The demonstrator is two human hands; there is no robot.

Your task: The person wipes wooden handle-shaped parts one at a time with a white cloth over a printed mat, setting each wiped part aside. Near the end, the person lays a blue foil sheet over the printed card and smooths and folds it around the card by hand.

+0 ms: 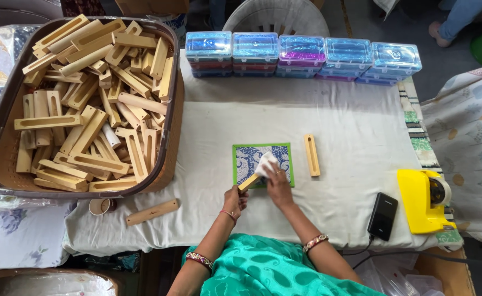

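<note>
My left hand (pixel 234 198) grips the near end of a small wooden block (pixel 249 182) held over a green-edged blue patterned mat (pixel 246 156). My right hand (pixel 277 182) presses a white cloth (pixel 265 164) against the block's far end. Another slotted wooden block (pixel 312 155) lies on the white tablecloth (pixel 334 120) just right of the mat. A further wooden block (pixel 152 212) rests near the table's front left edge.
A large brown basket (pixel 0 126) full of several slotted wooden blocks fills the left side. Stacked clear plastic boxes (pixel 301 55) line the far edge. A yellow tape dispenser (pixel 424 200) and a black phone (pixel 382 215) sit at right. A small cup (pixel 99 206) lies under the basket's front edge.
</note>
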